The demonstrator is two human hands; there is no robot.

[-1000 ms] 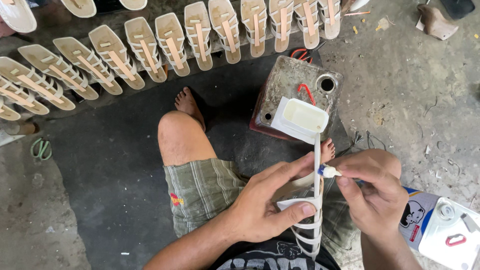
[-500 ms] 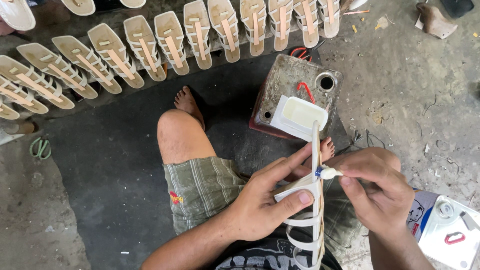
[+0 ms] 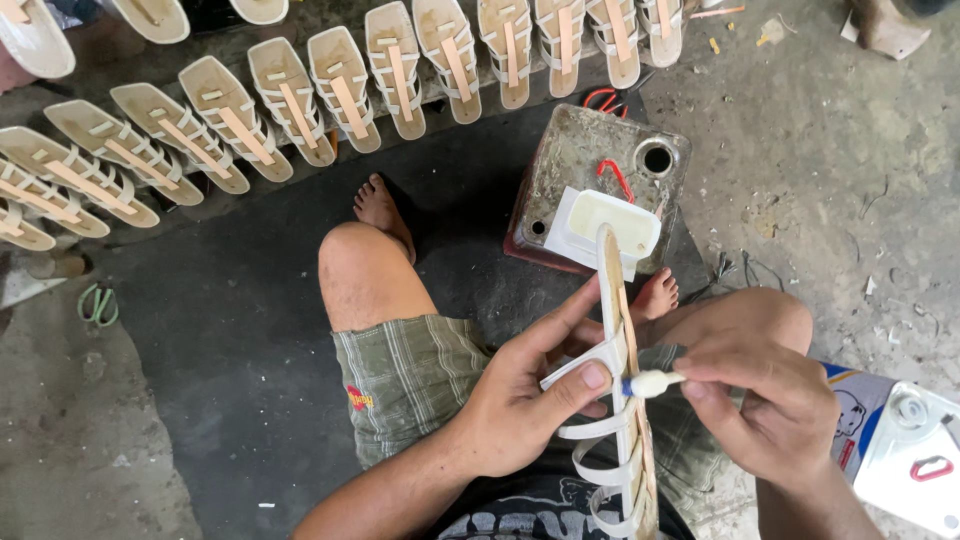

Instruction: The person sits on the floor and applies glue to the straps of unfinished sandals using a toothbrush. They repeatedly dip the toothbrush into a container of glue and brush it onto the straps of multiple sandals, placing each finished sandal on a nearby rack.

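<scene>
My left hand (image 3: 520, 395) grips a cream strappy sandal upper (image 3: 618, 380), held on edge with its toe pointing away from me. My thumb presses one of its white straps. My right hand (image 3: 770, 410) pinches a small brush with a white glue-coated tip (image 3: 652, 383), and the tip touches the sandal's edge beside the strap. Just beyond the sandal's toe, a white tub of pale glue (image 3: 610, 225) rests on a dirty metal can (image 3: 595, 180). I sit with bare knees and feet showing.
A curved row of several similar cream sandals (image 3: 330, 95) lies on the floor ahead. A white tin with a red ring (image 3: 905, 455) stands at my right. Red-handled scissors (image 3: 603, 100) lie behind the can. A green loop (image 3: 97, 303) lies at left.
The sandal has been tilted and lifted slightly, so its toe now overlaps the glue tub. The brush tip has slid a little down its edge, and both hands have shifted with it.
</scene>
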